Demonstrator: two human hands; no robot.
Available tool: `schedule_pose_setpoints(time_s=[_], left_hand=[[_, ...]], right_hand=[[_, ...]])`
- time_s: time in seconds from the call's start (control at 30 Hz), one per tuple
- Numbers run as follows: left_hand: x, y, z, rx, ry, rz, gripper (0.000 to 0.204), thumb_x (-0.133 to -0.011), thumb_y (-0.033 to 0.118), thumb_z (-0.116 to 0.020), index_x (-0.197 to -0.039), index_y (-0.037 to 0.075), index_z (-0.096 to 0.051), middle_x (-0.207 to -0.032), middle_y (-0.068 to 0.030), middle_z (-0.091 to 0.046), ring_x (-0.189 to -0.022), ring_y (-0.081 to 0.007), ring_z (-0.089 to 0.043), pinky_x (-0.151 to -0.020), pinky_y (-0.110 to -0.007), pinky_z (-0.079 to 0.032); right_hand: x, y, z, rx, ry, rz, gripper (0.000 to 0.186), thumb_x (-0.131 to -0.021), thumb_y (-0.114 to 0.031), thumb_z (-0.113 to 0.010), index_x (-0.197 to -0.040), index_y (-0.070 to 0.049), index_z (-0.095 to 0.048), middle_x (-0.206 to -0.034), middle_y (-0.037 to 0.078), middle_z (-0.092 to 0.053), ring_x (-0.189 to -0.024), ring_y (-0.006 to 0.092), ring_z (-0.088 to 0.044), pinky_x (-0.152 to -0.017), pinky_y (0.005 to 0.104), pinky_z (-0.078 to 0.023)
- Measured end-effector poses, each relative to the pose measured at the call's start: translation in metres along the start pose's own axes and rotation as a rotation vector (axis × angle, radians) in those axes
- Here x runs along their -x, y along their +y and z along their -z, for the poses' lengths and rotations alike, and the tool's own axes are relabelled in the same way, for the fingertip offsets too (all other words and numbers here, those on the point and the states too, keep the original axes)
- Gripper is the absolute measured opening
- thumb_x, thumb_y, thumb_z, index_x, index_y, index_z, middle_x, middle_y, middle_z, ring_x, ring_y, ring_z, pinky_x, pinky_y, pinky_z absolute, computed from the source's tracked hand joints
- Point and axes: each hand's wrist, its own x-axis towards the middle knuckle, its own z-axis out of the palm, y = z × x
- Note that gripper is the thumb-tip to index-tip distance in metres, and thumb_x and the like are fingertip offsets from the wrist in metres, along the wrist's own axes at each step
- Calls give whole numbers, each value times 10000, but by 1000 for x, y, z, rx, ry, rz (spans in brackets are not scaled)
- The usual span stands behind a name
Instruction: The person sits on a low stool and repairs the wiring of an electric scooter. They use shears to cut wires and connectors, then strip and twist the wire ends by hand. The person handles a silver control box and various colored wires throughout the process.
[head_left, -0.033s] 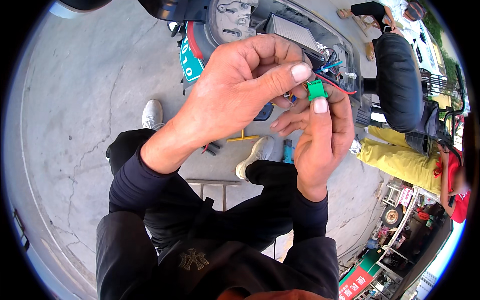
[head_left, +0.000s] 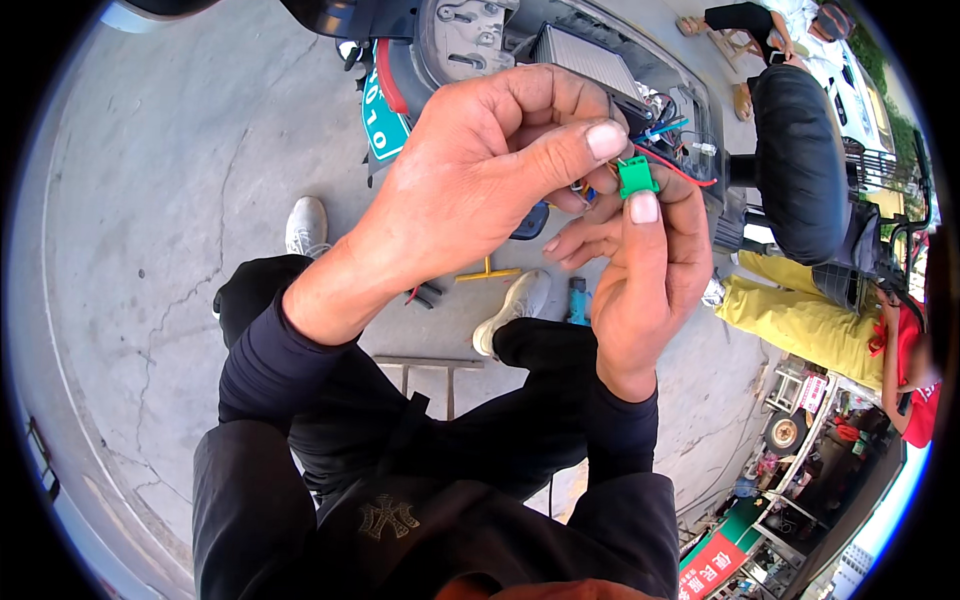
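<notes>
A small green plastic connector [head_left: 637, 177] is pinched between the thumb and fingers of my right hand [head_left: 650, 270]. My left hand [head_left: 460, 180] is closed beside it, thumb pressed to the index finger, on a thin wire that meets the connector's near-left side. The fingers hide most of that wire. Several coloured wires [head_left: 583, 192] show below the left thumb. Behind the hands, a red wire [head_left: 676, 166] and a blue wire [head_left: 665, 128] stick out from the open body of an electric scooter [head_left: 465, 40].
A finned metal box [head_left: 585, 62] sits inside the scooter body, with a black padded seat [head_left: 797, 165] to the right. On the ground are a yellow T-handled tool [head_left: 488, 270] and a blue-green bottle-like object [head_left: 578, 300]. Two people are at the right, one in yellow trousers [head_left: 800, 320].
</notes>
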Motion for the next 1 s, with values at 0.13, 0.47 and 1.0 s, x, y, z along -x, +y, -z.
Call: schedule_pose_setpoints(time_s=[0.13, 0.47, 1.0], left_hand=[[0, -4, 0, -18, 6, -21, 188, -993, 228, -638, -1038, 46, -653, -995, -28, -682, -856, -86, -645, -692, -227, -539], [-2, -4, -4, -38, 52, -59, 239, -962, 222, -687, -1056, 3, -681, -928, -35, -698, -802, -69, -634, -689, -216, -531], [-7, -6, 4, 122, -2, 64, 184, -991, 188, -645, -1061, 19, -662, -942, -14, -684, -796, -57, -613, -693, -201, -519]], right_hand=[[0, -2, 1, 12, -12, 9, 266, -1018, -168, -484, -1157, 53, -537, -845, 139, -664, -556, 203, -658, -479, 245, -500], [-2, -6, -3, -26, -5, 3, 225, -1026, -160, -506, -1114, 43, -541, -780, 93, -641, -588, 137, -643, -526, 213, -481], [-3, -2, 1, -74, -31, 0, 214, -1022, -170, -545, -1096, 31, -552, -794, 66, -644, -609, 112, -647, -529, 199, -460]])
